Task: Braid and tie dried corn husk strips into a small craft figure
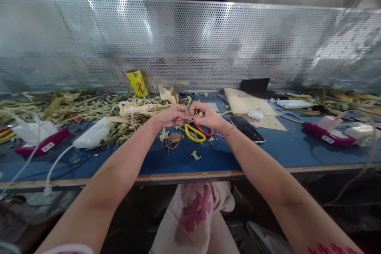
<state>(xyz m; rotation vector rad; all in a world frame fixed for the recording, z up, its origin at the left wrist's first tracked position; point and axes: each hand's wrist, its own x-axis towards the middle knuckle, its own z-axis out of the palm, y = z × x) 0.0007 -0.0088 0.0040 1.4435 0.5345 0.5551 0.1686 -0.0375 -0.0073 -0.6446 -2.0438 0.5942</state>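
Observation:
My left hand (175, 115) and my right hand (205, 114) meet above the middle of the blue table. The fingers of both are closed in a pinch, fingertips together. Whatever they hold is too small and too covered to name. Directly beneath them lies a pair of scissors (195, 134) with one yellow and one red handle loop; the hands hide its blades. Left of the scissors sits a small brown bundle of twine-like strands (174, 139). A scrap of pale leaf (195, 154) rests nearer the table's front edge. Pale dried husks (138, 109) lie beyond my left hand.
Dried plant pieces (68, 107) spread over the left side. A yellow can (137, 83) leans near the perforated metal screen (190, 43). A phone (247, 129), cardboard (242, 103), white power bank (91, 133) and purple power strips (329, 134) with cables lie around.

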